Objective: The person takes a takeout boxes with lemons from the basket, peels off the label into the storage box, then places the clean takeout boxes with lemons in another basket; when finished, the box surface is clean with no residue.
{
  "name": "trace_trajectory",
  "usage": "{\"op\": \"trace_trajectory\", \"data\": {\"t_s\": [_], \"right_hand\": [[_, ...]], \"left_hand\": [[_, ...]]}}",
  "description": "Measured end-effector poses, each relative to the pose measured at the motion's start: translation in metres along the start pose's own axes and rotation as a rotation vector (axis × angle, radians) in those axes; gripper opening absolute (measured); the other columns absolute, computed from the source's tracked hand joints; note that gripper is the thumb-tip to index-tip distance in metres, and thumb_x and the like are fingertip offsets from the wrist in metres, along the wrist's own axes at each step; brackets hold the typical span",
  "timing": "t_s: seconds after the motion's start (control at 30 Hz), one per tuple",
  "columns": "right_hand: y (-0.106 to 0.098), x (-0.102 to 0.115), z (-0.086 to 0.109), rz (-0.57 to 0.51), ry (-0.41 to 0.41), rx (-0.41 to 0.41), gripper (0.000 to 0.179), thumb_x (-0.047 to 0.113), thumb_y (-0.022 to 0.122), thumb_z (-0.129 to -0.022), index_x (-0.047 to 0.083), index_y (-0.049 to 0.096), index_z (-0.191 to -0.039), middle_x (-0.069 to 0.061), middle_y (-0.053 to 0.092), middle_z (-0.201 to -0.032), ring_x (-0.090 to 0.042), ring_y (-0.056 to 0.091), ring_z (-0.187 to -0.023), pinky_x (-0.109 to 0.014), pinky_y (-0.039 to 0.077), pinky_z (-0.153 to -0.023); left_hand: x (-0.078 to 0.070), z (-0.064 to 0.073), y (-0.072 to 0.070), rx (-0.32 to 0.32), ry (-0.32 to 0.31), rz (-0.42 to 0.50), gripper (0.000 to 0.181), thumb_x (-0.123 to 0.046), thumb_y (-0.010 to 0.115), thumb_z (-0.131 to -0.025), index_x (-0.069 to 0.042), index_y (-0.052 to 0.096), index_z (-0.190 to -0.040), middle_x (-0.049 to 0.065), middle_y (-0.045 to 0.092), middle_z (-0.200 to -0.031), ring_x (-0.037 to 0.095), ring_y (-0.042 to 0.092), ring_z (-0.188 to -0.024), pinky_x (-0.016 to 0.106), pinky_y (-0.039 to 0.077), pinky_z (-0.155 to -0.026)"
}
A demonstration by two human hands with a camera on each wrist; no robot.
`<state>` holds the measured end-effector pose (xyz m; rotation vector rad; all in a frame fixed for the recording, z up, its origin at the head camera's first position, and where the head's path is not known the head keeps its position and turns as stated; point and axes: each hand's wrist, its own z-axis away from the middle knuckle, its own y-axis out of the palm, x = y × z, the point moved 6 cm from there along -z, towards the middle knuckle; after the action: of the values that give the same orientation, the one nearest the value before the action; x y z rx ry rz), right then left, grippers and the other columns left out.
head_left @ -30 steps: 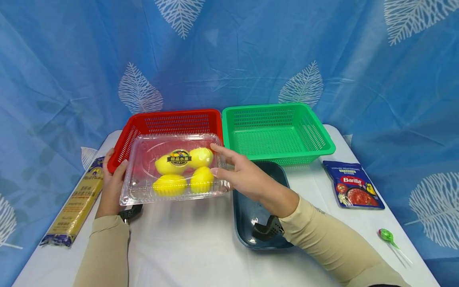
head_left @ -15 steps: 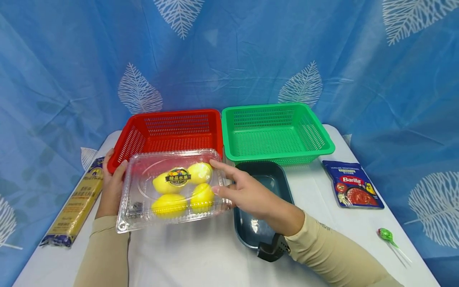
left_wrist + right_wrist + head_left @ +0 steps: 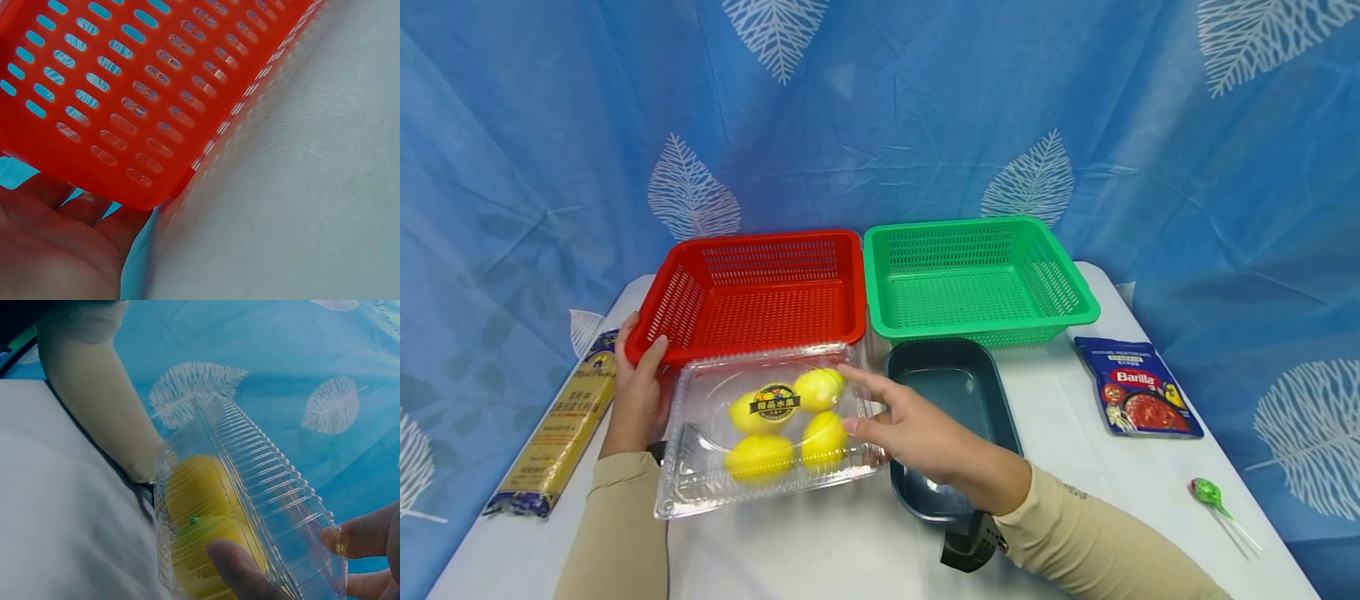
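four yellow fruits (image 3: 760,457) in a clear box (image 3: 775,433), by the red basket (image 3: 767,312). right grip (image 3: 917,433) pinches the box's end, left grip (image 3: 637,392) holds the basket's corner. likely light, slick, crushable; cradle both ends.

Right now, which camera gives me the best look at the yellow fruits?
The head view: it shows all four yellow fruits through the top of the clear box. The right wrist view shows only some, close up through the box's side. The left wrist view shows none, mainly the red basket and left hand.
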<state>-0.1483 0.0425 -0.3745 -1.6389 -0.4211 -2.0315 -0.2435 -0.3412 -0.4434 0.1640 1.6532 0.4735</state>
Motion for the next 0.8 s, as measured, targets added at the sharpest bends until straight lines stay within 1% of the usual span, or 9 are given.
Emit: {"op": "trace_trajectory", "data": {"t_s": [0.17, 0.3, 0.4, 0.47, 0.67, 0.8], "right_hand": [[0.003, -0.006, -0.002, 0.027, -0.001, -0.005, 0.069, 0.020, 0.072, -0.103, 0.038, 0.041, -0.162, -0.019, 0.035, -0.163, -0.027, 0.070, -0.100, -0.042, 0.061, -0.085], [0.005, -0.011, -0.004, 0.027, 0.001, -0.009, 0.070, 0.017, 0.072, -0.103, 0.034, 0.041, -0.163, -0.021, 0.036, -0.161, -0.026, 0.070, -0.087, -0.040, 0.062, -0.078], [0.006, -0.014, -0.005, 0.031, 0.004, -0.012, 0.070, 0.016, 0.071, -0.103, 0.034, 0.041, -0.163, -0.021, 0.037, -0.161, -0.025, 0.067, -0.074, -0.038, 0.061, -0.073], [0.007, -0.015, -0.005, 0.038, 0.003, -0.013, 0.070, 0.016, 0.071, -0.103, 0.034, 0.041, -0.163, -0.020, 0.037, -0.161, -0.024, 0.065, -0.070, -0.037, 0.061, -0.072], [0.007, -0.018, -0.007, 0.034, 0.005, -0.007, 0.070, 0.016, 0.070, -0.104, 0.035, 0.039, -0.163, -0.020, 0.035, -0.162, -0.022, 0.063, -0.068, -0.037, 0.059, -0.071], [0.008, -0.017, -0.008, 0.067, 0.006, -0.005, 0.070, 0.018, 0.070, -0.104, 0.035, 0.038, -0.164, -0.017, 0.037, -0.161, -0.022, 0.062, -0.067, -0.038, 0.058, -0.070]], "left_hand": [[0.001, 0.002, 0.000, 0.003, 0.002, -0.009, 0.073, -0.009, 0.059, -0.108, -0.037, 0.023, -0.165, 0.007, 0.018, -0.170, 0.030, 0.028, -0.153, 0.030, 0.053, -0.098], [0.000, 0.003, 0.001, 0.004, 0.006, -0.017, 0.073, -0.009, 0.059, -0.108, -0.036, 0.023, -0.166, 0.006, 0.018, -0.170, 0.031, 0.026, -0.153, 0.031, 0.052, -0.100], [0.000, 0.003, 0.000, -0.004, -0.006, -0.008, 0.073, -0.010, 0.059, -0.108, -0.038, 0.024, -0.165, 0.004, 0.017, -0.170, 0.031, 0.024, -0.154, 0.031, 0.052, -0.100], [0.000, 0.003, 0.000, -0.013, -0.017, 0.000, 0.072, -0.011, 0.060, -0.108, -0.040, 0.025, -0.165, 0.004, 0.015, -0.171, 0.031, 0.023, -0.155, 0.030, 0.052, -0.099], [0.000, 0.003, -0.001, -0.030, -0.038, -0.007, 0.074, -0.013, 0.061, -0.108, -0.042, 0.024, -0.165, 0.003, 0.014, -0.171, 0.030, 0.021, -0.156, 0.029, 0.053, -0.098], [0.000, 0.002, -0.002, -0.035, -0.039, -0.013, 0.075, -0.013, 0.061, -0.108, -0.042, 0.023, -0.164, 0.002, 0.014, -0.171, 0.030, 0.021, -0.155, 0.029, 0.053, -0.098]]}}
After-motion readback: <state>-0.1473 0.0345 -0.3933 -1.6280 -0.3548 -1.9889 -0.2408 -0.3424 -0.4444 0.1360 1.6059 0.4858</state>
